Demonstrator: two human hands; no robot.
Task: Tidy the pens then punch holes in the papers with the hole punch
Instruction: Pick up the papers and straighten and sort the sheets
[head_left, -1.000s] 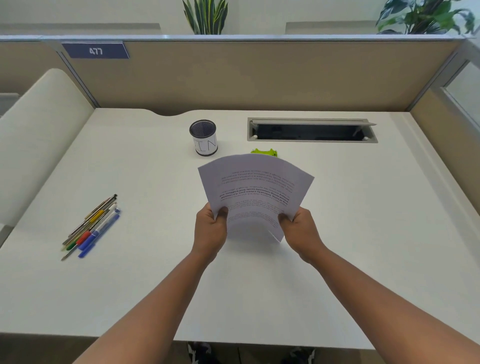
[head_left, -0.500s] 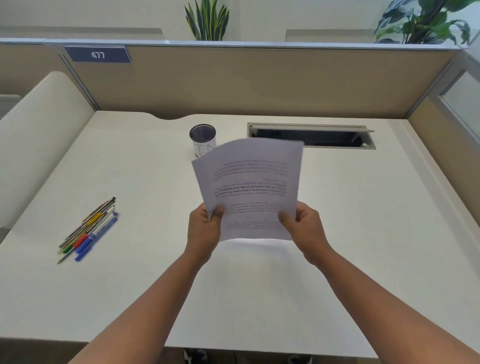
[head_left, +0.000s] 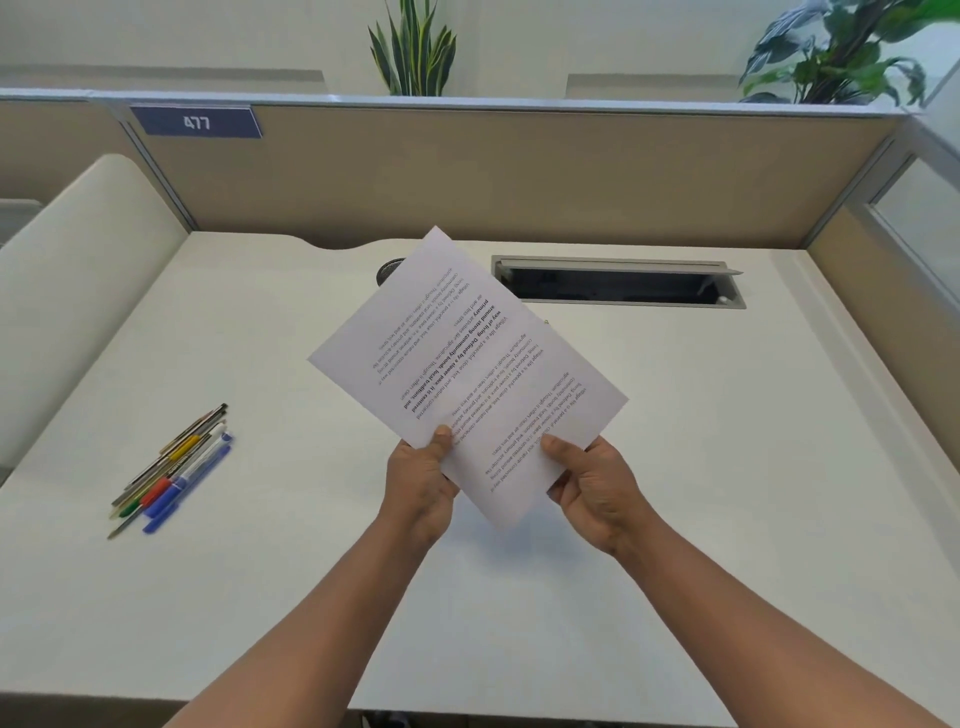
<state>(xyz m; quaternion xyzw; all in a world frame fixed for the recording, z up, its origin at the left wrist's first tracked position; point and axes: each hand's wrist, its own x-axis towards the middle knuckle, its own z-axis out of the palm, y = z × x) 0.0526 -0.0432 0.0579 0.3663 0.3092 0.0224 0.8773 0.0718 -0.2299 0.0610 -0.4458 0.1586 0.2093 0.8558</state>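
While both hands hold the papers off the desk (head_left: 727, 467), items run left to right as follows.

Pens (head_left: 171, 470): loose bundle lying flat near the left edge of the desk, roughly parallel, tips toward the person; not in any holder.

Pen cup (head_left: 389, 268): dark mesh rim only, showing at the sheets' upper left edge; the rest is hidden.

Left hand (head_left: 418, 480): grip closed on the lower left edge of the papers, thumb on the printed face, fingers behind.

Papers (head_left: 467, 364): thin stack held in the air over the desk centre, rotated so one corner points away, print upside down to the viewer. Sheet count cannot be told.

Right hand (head_left: 595, 488): grip closed on the lower right edge, thumb on top.

Cable tray (head_left: 618, 283): open slot at the rear right.

Hole punch: not visible, possibly behind the sheets.

Handling note, as judgement: the step appears to be squaring the stack. Loosen both grips slightly, tap one long edge on the desk until the edges sit flush, then pinch firmly, so the holes would line up through every sheet.
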